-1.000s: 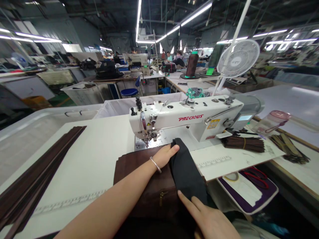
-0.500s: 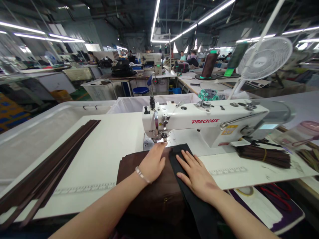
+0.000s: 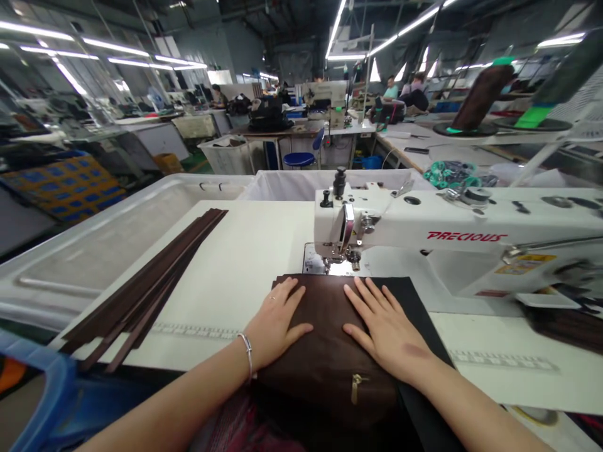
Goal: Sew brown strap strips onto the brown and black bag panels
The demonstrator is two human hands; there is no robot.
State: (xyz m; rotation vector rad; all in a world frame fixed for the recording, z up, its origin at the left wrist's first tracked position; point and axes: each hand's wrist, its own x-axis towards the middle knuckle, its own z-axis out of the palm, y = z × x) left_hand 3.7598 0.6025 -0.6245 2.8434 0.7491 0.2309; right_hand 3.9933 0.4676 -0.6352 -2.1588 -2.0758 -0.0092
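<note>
Zip pull: a gold-toned zip pull [image 3: 355, 389] can be spotted at 5 o'clock on the panel.
Brown panel: the brown panel [image 3: 325, 339] is laid dead centre; looks like it's being smoothed and squared up.
Left hand: the left hand [image 3: 273, 323] is rested at 9, fingers loosely fanned, nothing pinched.
Right hand: the right hand [image 3: 384, 326] is spread wide at 3, partly over black fabric [image 3: 417, 314].
Presser foot: the presser foot [image 3: 326, 269] is at 12, panel edge just short of it; contact can't be told. Tbh, straight alignment and fingertips kept back are called for.
Room: white tabletop [image 3: 254, 251] is stretched out towards 11, bordered by brown strips [image 3: 160, 282] at 10; 1–2 is blocked by the sewing machine [image 3: 405, 220].
</note>
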